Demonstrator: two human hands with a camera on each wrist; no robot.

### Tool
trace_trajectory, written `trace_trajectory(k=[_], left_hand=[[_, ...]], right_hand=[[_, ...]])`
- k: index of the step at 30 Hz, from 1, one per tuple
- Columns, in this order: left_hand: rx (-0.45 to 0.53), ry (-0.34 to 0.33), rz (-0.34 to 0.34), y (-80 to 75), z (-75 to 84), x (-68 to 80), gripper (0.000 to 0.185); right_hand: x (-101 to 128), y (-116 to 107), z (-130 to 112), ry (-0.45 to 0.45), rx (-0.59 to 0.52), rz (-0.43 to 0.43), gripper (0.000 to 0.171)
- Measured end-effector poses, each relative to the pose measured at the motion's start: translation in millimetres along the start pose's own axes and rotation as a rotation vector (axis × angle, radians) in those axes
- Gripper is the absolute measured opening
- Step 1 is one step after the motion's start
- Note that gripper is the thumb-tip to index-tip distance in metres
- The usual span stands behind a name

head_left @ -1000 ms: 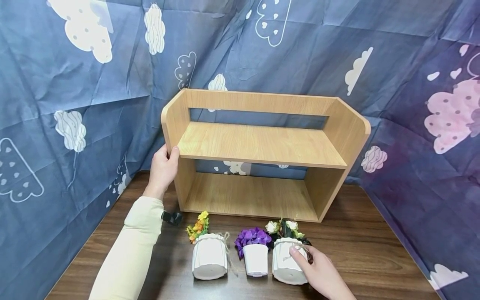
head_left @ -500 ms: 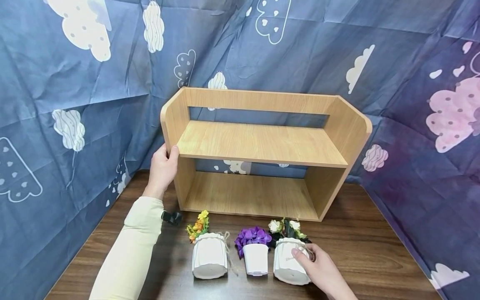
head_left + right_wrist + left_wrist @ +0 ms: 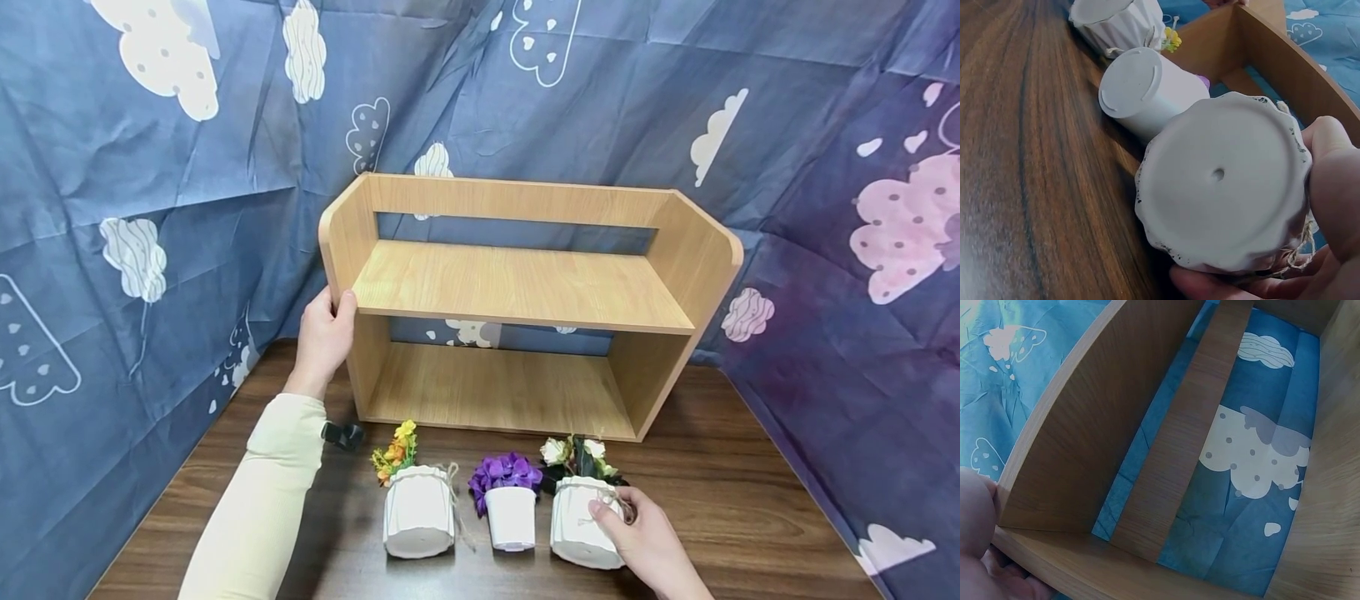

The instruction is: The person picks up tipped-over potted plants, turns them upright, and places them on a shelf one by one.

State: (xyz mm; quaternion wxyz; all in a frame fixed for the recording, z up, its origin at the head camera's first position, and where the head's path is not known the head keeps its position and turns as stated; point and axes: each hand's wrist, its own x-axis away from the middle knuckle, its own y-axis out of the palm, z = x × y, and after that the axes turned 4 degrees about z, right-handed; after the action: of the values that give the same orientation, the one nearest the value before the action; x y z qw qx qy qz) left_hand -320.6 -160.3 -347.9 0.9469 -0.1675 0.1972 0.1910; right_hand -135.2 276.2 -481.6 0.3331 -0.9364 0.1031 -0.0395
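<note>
Head view, near edge of table (image 3: 750,500): R hand (image 3: 647,542) has fingers curled round white-flower pot (image 3: 583,521), rightmost of 3 in a row w/ purple pot (image 3: 511,517) mid and yellow pot (image 3: 418,521) left; R wrist view shows pot base (image 3: 1222,181) tipped off the wood, thumb one side, fingers under, so judged step = pot gripped and just lifting. Behind the row, L hand (image 3: 324,337) grips front edge of shelf (image 3: 517,287) left side panel, thumb on the front face, fingers wrapped behind. Next move prob. calls for carrying pot upright to a shelf board, clearing purple pot just beside it.
</note>
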Motion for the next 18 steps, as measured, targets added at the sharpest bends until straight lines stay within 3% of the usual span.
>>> trace_trajectory(k=[18], left_hand=[[-0.01, 0.008, 0.019, 1.4, -1.2, -0.4, 0.046]], right_hand=[[6.3, -2.3, 7.3, -0.126, 0.042, 0.14, 0.062]])
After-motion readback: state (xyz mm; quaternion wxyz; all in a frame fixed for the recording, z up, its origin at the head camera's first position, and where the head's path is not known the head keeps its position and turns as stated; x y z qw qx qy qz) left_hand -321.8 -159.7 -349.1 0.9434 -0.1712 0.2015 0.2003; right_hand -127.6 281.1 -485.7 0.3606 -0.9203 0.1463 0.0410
